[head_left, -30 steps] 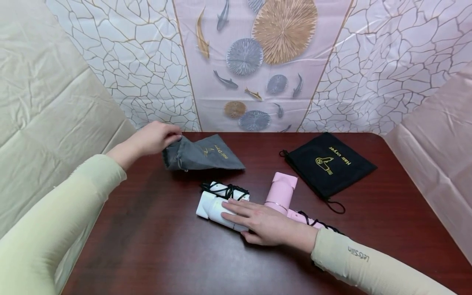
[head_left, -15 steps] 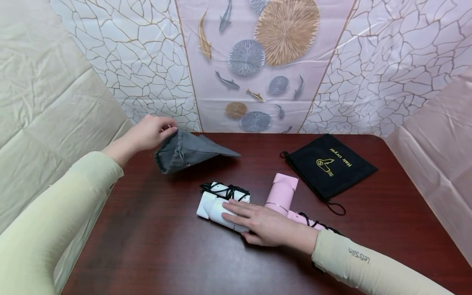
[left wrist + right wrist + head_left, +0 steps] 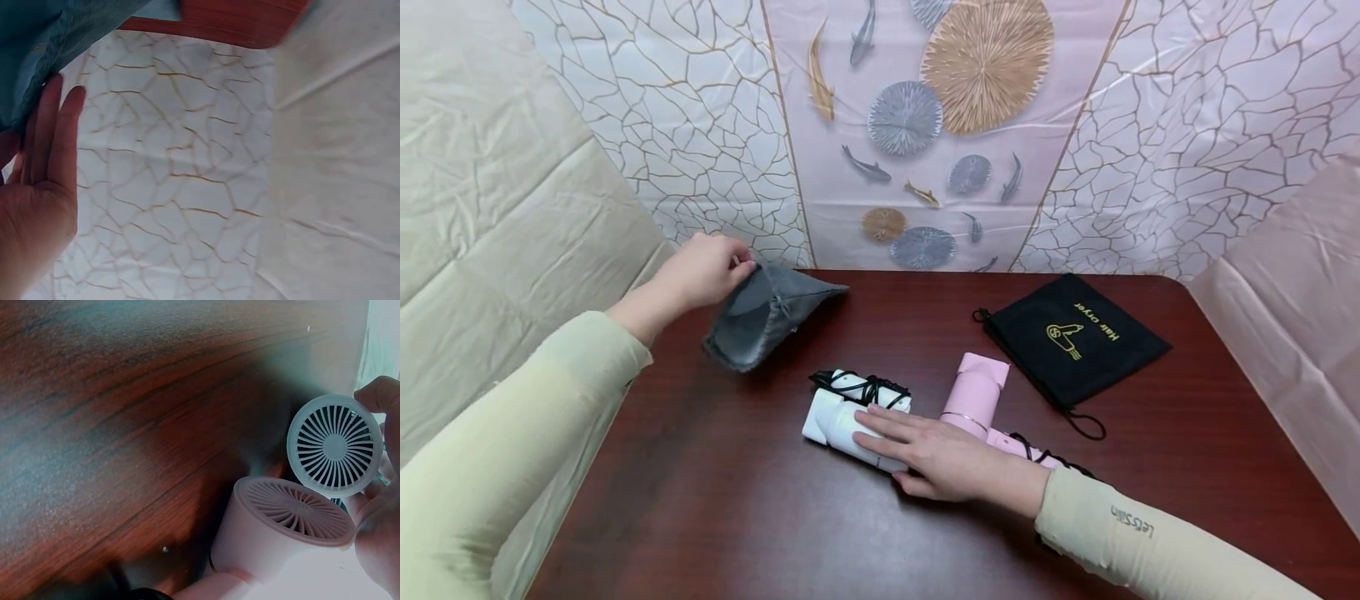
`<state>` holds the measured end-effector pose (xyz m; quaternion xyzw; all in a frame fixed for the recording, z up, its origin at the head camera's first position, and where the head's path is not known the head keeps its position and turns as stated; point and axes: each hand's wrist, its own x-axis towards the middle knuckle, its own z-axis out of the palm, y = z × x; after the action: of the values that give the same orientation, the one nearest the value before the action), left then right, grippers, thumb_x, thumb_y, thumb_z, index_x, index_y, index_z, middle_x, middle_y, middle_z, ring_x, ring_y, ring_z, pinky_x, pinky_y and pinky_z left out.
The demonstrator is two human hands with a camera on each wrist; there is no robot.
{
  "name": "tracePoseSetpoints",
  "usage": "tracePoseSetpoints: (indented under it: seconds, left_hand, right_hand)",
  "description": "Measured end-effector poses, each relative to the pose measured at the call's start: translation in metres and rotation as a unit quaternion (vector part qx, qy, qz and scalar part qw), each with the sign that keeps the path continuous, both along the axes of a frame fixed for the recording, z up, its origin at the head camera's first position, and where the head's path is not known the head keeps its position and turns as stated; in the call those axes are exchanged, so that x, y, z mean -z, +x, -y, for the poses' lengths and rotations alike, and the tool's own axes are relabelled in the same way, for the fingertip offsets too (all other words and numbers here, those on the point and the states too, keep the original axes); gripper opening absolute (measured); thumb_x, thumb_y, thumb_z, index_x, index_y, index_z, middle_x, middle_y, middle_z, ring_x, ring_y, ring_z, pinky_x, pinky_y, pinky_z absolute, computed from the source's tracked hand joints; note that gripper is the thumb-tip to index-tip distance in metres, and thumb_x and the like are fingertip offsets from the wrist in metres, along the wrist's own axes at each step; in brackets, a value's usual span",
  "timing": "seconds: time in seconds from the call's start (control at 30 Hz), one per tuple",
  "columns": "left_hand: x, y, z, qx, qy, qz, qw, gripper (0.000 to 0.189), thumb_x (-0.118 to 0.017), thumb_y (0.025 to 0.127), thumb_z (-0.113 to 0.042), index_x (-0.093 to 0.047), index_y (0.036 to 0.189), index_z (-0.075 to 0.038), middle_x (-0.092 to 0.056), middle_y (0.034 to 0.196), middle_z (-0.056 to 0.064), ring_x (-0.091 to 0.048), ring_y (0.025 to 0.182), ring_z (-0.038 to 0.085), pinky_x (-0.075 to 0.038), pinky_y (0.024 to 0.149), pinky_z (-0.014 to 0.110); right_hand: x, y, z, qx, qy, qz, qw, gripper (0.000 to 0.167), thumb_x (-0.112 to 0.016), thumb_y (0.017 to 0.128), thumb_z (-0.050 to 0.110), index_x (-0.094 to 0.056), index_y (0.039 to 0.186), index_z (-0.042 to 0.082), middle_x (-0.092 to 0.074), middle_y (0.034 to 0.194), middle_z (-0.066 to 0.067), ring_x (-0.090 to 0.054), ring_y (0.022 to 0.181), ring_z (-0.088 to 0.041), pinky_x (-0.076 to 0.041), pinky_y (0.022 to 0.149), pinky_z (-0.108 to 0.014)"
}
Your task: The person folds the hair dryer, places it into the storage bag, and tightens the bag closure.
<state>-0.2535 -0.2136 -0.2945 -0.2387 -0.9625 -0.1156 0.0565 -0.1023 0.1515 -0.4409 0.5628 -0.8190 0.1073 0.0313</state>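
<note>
Reddish table (image 3: 715, 492) bears white hairdryer (image 3: 842, 427) before patterned backdrop (image 3: 917, 183).

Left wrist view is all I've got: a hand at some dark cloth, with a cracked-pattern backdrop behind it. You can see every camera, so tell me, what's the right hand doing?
Observer: In the head view, the right hand rests on a white hair dryer.
Operator: And what I see at the left hand, is it open or closed up?
Observer: Open: the head view shows a gray drawstring bag with its mouth gaping.
Operator: Is there a second bag anywhere?
Observer: Yes, a black bag lies flat toward the far right of the table.
</note>
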Motion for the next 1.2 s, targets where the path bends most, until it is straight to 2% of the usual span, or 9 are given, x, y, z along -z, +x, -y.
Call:
tracePoseSetpoints:
  seconds: [0.2, 0.37, 0.5, 0.67, 0.73, 0.9, 0.93, 0.97, 1.2]
  left_hand:
    - [0.010, -0.003, -0.023, 0.011, -0.017, 0.032, 0.9993, 0.021, -0.063, 0.105, -0.016, -0.076, 0.096, -0.002, -0.075, 0.086, 0.014, -0.071, 0.081, 0.036, -0.057, 0.078, 0.055]
    - [0.017, -0.007, -0.038, 0.029, -0.026, 0.065, 0.9971, 0.020, -0.062, 0.106, -0.014, -0.076, 0.099, -0.001, -0.073, 0.083, 0.011, -0.069, 0.076, 0.031, -0.056, 0.078, 0.051]
    - [0.021, -0.009, -0.045, 0.042, -0.032, 0.088, 0.9947, 0.020, -0.061, 0.107, -0.013, -0.075, 0.102, 0.000, -0.072, 0.080, 0.009, -0.067, 0.071, 0.026, -0.055, 0.079, 0.049]
    - [0.027, -0.012, -0.049, 0.046, -0.038, 0.115, 0.9916, 0.019, -0.062, 0.108, -0.014, -0.075, 0.101, -0.003, -0.069, 0.073, 0.004, -0.064, 0.063, 0.020, -0.055, 0.072, 0.045]
    - [0.029, -0.014, -0.050, 0.048, -0.043, 0.122, 0.9905, 0.019, -0.061, 0.108, -0.014, -0.075, 0.100, -0.003, -0.068, 0.072, 0.004, -0.063, 0.063, 0.019, -0.055, 0.079, 0.046]
    - [0.035, -0.015, -0.050, 0.048, -0.040, 0.129, 0.9897, 0.017, -0.062, 0.107, -0.014, -0.074, 0.100, -0.004, -0.069, 0.072, 0.003, -0.063, 0.064, 0.019, -0.055, 0.078, 0.046]
    - [0.037, -0.016, -0.049, 0.049, -0.038, 0.126, 0.9901, 0.017, -0.063, 0.107, -0.014, -0.074, 0.100, -0.004, -0.069, 0.073, 0.004, -0.063, 0.064, 0.019, -0.055, 0.077, 0.045]
    - [0.039, -0.016, -0.049, 0.049, -0.034, 0.123, 0.9906, 0.016, -0.063, 0.107, -0.014, -0.074, 0.102, -0.004, -0.070, 0.075, 0.004, -0.064, 0.064, 0.019, -0.054, 0.070, 0.044]
    - [0.050, -0.019, -0.050, 0.058, 0.001, 0.102, 0.9931, 0.014, -0.063, 0.106, -0.013, -0.076, 0.104, -0.005, -0.073, 0.081, 0.007, -0.061, 0.061, 0.019, -0.052, 0.070, 0.043]
  right_hand:
    - [0.001, 0.002, 0.000, -0.001, -0.005, -0.006, 1.0000, 0.071, -0.074, 0.095, 0.019, -0.048, 0.161, 0.008, -0.040, 0.169, -0.015, -0.040, 0.156, -0.032, -0.042, 0.122, -0.042]
    - [0.003, 0.004, 0.001, 0.001, -0.001, -0.008, 1.0000, 0.070, -0.075, 0.097, 0.022, -0.048, 0.161, 0.008, -0.039, 0.170, -0.015, -0.039, 0.156, -0.032, -0.042, 0.122, -0.041]
    - [0.004, 0.007, 0.002, 0.011, 0.008, -0.011, 0.9998, 0.072, -0.075, 0.100, 0.031, -0.046, 0.162, 0.008, -0.037, 0.171, -0.015, -0.037, 0.157, -0.033, -0.041, 0.123, -0.042]
    - [0.004, 0.012, 0.005, 0.031, 0.010, -0.032, 0.9989, 0.075, -0.078, 0.098, 0.037, -0.048, 0.161, 0.009, -0.037, 0.170, -0.017, -0.039, 0.156, -0.034, -0.042, 0.122, -0.043]
    - [0.003, 0.015, 0.006, 0.042, 0.011, -0.043, 0.9981, 0.075, -0.079, 0.097, 0.038, -0.049, 0.160, 0.010, -0.038, 0.170, -0.017, -0.041, 0.155, -0.035, -0.044, 0.121, -0.043]
    - [0.004, 0.018, 0.007, 0.060, 0.010, -0.059, 0.9964, 0.077, -0.079, 0.096, 0.040, -0.048, 0.161, 0.013, -0.040, 0.168, -0.018, -0.047, 0.150, -0.035, -0.046, 0.118, -0.044]
    - [0.005, 0.018, 0.007, 0.061, 0.009, -0.060, 0.9963, 0.077, -0.080, 0.096, 0.040, -0.048, 0.161, 0.013, -0.040, 0.168, -0.019, -0.048, 0.149, -0.035, -0.046, 0.118, -0.044]
    - [0.005, 0.018, 0.007, 0.062, 0.007, -0.062, 0.9962, 0.077, -0.080, 0.096, 0.040, -0.048, 0.161, 0.013, -0.040, 0.168, -0.019, -0.049, 0.148, -0.035, -0.046, 0.118, -0.044]
    - [0.007, 0.019, 0.008, 0.066, 0.002, -0.066, 0.9957, 0.080, -0.082, 0.095, 0.040, -0.048, 0.161, 0.012, -0.040, 0.168, -0.019, -0.048, 0.149, -0.035, -0.046, 0.119, -0.043]
